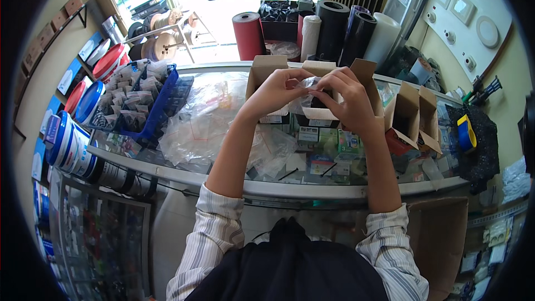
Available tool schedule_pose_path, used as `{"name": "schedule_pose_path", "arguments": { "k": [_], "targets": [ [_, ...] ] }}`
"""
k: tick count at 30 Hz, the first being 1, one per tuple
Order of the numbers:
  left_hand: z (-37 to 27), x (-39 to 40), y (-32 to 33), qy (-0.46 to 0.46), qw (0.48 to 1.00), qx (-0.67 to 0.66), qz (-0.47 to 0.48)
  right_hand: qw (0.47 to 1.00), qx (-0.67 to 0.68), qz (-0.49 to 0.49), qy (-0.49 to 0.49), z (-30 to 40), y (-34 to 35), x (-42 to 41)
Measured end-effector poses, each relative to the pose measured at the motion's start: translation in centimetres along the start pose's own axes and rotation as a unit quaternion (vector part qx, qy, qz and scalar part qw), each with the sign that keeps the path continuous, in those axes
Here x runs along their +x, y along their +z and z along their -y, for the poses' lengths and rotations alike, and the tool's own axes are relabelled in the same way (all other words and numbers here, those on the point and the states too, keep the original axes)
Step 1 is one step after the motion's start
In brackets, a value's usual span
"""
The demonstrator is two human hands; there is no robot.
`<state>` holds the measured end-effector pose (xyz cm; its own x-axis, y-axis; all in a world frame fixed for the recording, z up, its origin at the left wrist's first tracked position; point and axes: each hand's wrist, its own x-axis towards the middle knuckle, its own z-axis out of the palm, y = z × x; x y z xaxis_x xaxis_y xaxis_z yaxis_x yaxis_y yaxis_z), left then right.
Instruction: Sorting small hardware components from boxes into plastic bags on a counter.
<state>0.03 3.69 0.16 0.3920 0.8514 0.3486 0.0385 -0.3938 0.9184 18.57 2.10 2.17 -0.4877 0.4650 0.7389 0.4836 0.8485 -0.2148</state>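
My left hand [276, 92] and my right hand [349, 96] meet over the open cardboard boxes on the glass counter. Between their fingertips they pinch a small clear plastic bag [304, 99]; its contents cannot be made out. Directly beneath is an open carton [322, 113] with dark contents, partly covered by my right hand. Another open carton [269, 62] stands behind my left hand, and one with a raised brown flap [364, 69] is behind my right. Two dark screws, a left one [288, 174] and a right one [329, 169], lie near the counter's front edge.
Clear plastic bags [200, 129] spread over the counter's left half. Beyond them, a blue basket [161, 108] holds several filled small bags. Two narrow open boxes [403, 117] stand to the right, near a yellow-and-blue tape roll [466, 133]. Material rolls [332, 29] line the far side.
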Motion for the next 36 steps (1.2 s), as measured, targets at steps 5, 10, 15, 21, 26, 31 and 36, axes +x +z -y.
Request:
{"name": "schedule_pose_path", "arguments": {
  "k": [5, 10, 15, 21, 26, 31, 36],
  "targets": [
    [-1.3, -0.2, -0.4, -0.005, 0.995, 0.071, 0.069, 0.992, 0.090, -0.023, 0.088, 0.4, -0.3, 0.0],
    [-1.7, -0.6, -1.5, -0.023, 0.999, 0.047, 0.001, 0.968, 0.149, 0.017, 0.201, 0.4, -1.3, 0.3],
    [-0.4, -0.3, -2.2, 0.022, 0.990, 0.121, -0.068, 0.951, 0.237, 0.045, 0.193, -1.0, -0.8, 0.1],
    [-0.8, -0.9, -2.5, 0.037, 0.979, 0.193, 0.047, 0.928, 0.286, 0.078, 0.225, -1.3, -0.9, 1.0],
    [0.0, -0.2, -1.1, 0.126, 0.988, 0.088, 0.002, 0.982, 0.104, 0.155, 0.000, -0.7, -0.7, 2.6],
    [0.6, -0.5, -1.4, 0.091, 0.988, 0.118, 0.032, 0.979, 0.094, 0.179, 0.026, -0.2, -0.3, 4.0],
    [0.7, -0.9, -1.4, 0.089, 0.995, 0.033, 0.019, 0.972, 0.134, 0.187, 0.042, -0.3, -0.2, 4.7]
  ]
}}
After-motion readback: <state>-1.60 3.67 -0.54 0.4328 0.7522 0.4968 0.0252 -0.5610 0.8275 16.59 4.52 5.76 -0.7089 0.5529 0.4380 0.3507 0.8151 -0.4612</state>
